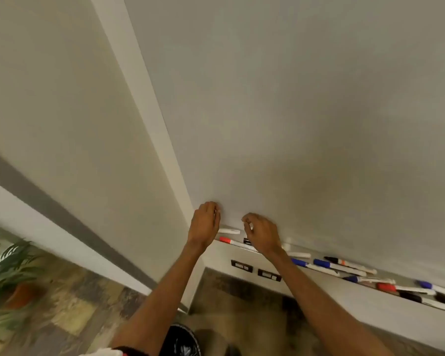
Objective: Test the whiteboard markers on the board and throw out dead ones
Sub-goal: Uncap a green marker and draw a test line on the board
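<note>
The whiteboard [293,111] fills most of the view. My left hand [204,224] is raised at its lower left corner with the fingers curled against the board. A pale sliver shows at the fingertips, but what it is cannot be told. My right hand [261,233] hovers a little to the right, with thumb and fingers curled together; anything pinched there is hidden. Below the hands the tray [385,278] carries several markers: a white one [228,231], a red-capped one [225,239], blue-capped ones [321,263] and black ones [409,295].
A bin lined with a black bag [183,340] stands on the floor between my forearms. Two dark wall outlets [242,265] sit under the tray. A potted plant [8,278] stands at the left on the patterned floor.
</note>
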